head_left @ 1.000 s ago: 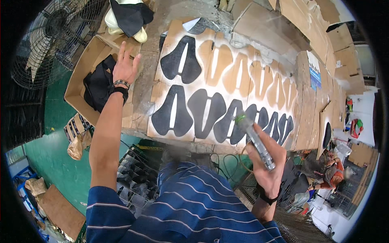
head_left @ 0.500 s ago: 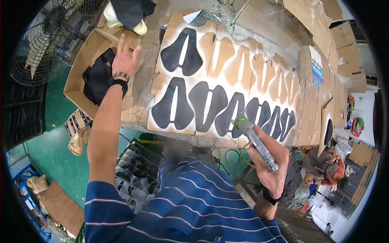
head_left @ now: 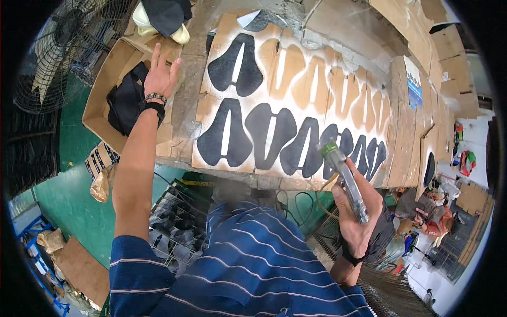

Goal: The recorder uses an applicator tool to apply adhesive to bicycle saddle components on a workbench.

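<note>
Several black foam cut-outs lie on the overspray-whitened cardboard sheet on the bench. The left hand, fingers spread and empty, has reached farther over the brown cardboard box. The right hand stays wrapped around the silver, green-tipped spray gun.

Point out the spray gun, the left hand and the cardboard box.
Spray gun [head_left: 346,179], head view, on its metal barrel.
Left hand [head_left: 160,79], head view, on the back of the hand.
Cardboard box [head_left: 100,103], head view, on its left wall.
</note>
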The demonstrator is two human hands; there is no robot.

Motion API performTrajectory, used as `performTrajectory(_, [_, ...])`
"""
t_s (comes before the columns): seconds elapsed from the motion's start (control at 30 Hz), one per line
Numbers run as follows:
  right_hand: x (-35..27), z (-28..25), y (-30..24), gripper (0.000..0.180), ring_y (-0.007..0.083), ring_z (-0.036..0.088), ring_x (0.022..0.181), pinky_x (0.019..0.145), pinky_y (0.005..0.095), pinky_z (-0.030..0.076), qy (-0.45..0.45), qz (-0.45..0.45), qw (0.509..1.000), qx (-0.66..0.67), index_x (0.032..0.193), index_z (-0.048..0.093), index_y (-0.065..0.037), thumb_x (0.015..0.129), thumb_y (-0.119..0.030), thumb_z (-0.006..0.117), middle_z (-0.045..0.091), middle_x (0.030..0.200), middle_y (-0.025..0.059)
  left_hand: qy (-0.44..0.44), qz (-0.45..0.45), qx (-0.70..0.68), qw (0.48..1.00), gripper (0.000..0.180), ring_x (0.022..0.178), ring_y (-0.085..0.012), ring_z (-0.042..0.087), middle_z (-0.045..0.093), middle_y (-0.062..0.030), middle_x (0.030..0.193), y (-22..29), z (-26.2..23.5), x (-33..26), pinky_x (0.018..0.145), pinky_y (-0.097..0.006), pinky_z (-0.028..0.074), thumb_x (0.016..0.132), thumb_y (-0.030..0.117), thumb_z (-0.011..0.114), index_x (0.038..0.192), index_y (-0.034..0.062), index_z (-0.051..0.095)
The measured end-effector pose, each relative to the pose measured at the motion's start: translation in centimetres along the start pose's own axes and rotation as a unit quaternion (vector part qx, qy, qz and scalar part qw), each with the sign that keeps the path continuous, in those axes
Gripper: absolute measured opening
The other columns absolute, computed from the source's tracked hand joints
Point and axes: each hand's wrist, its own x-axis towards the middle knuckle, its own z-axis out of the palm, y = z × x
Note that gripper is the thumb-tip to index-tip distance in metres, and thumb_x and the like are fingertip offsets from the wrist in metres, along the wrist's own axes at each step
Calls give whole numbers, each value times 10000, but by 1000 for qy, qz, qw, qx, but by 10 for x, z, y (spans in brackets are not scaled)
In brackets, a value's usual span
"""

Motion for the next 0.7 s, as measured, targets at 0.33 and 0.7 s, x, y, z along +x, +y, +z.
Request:
performTrajectory(0.33, [-8, -16, 4, 601, 322, 766, 966, 833, 327, 556, -94, -33, 995, -13, 1332, 664, 41, 740, 89, 759, 747, 1050, 245, 17, 18, -6, 1000, 623, 1315, -372, 587, 247, -49, 1717, -7, 4, 1, 1013, -499, 534, 1026, 550, 506, 1488, 133, 499])
performTrajectory(0.7, [2, -5, -8, 508, 192, 715, 957, 864, 316, 539, -65, 2, 998, 10, 1329, 678, 32, 846, -70, 797, 767, 1085, 178, 5, 6, -17, 1000, 624, 1328, -365, 576, 247, -39, 1717, -2, 0, -1, 1027, -489, 524, 1027, 543, 505, 1494, 129, 497])
